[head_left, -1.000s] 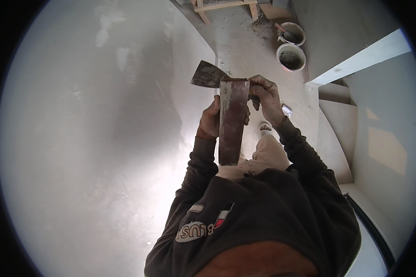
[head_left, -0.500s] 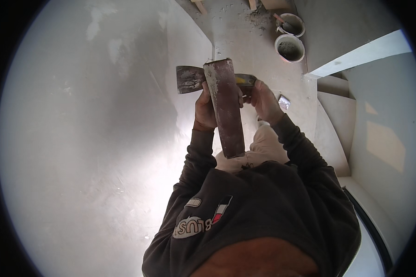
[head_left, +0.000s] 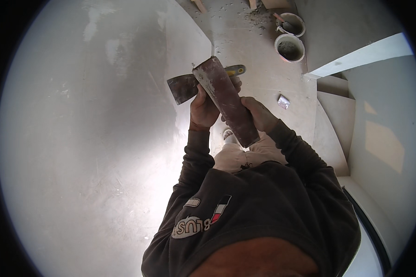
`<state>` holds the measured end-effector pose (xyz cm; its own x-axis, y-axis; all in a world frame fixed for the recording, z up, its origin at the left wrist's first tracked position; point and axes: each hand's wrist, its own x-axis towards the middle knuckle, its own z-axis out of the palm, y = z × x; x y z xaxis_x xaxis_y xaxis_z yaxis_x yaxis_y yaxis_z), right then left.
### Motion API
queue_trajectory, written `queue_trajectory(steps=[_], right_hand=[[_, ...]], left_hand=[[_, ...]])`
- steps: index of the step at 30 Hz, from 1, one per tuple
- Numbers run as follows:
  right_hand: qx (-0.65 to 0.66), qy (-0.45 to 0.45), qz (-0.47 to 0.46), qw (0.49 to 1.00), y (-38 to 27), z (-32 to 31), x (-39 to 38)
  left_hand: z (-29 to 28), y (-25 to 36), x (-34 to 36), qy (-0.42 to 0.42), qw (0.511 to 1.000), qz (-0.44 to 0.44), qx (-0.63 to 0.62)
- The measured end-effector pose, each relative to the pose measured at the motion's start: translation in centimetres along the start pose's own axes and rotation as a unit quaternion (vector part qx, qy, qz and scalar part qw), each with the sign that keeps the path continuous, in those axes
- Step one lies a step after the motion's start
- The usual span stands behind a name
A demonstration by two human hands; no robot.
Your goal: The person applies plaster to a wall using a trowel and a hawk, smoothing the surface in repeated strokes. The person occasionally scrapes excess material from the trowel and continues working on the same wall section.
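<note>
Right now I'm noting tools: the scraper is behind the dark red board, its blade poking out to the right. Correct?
Wrong side: in the head view, the scraper is behind the dark red board, its blade poking out to the left.

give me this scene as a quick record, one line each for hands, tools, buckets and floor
left: left hand around the scraper, thumb beside the block
right: right hand gripping the lower part of the long reddish-brown block
tools: block slants across the scraper; wide dark blade shows left, grey-and-yellow handle end right
buckets: near bucket holds grey material; far bucket holds an orange-handled tool
floor: small shiny object, kind unclear
</note>
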<state>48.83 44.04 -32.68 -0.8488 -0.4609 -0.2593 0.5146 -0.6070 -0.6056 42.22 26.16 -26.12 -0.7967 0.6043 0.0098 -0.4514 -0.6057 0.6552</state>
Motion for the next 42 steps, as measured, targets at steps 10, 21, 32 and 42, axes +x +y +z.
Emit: queue_trajectory(steps=[10, 21, 32, 42], right_hand=[[-0.013, -0.056, -0.058, 0.997, -1.7, -0.2, -0.7], [-0.163, 0.045, -0.149, 0.974, -4.1, -0.3, 0.6], [-0.486, 0.202, -0.154, 0.836, 1.1, 4.9, 5.9], [-0.606, 0.1, -0.158, 0.773, 0.7, 4.8, 6.8]], left_hand=[[-3.8, 1.8, -0.3, 0.235, 0.96, 0.095, 0.12], [-3.9, 1.3, 0.3, 0.307, 0.907, 0.188, 0.217], [-3.8, 1.1, -2.4, 0.304, 0.912, 0.046, 0.271], [-8.5, -0.3, -3.0, 0.289, 0.87, 0.116, 0.382]])
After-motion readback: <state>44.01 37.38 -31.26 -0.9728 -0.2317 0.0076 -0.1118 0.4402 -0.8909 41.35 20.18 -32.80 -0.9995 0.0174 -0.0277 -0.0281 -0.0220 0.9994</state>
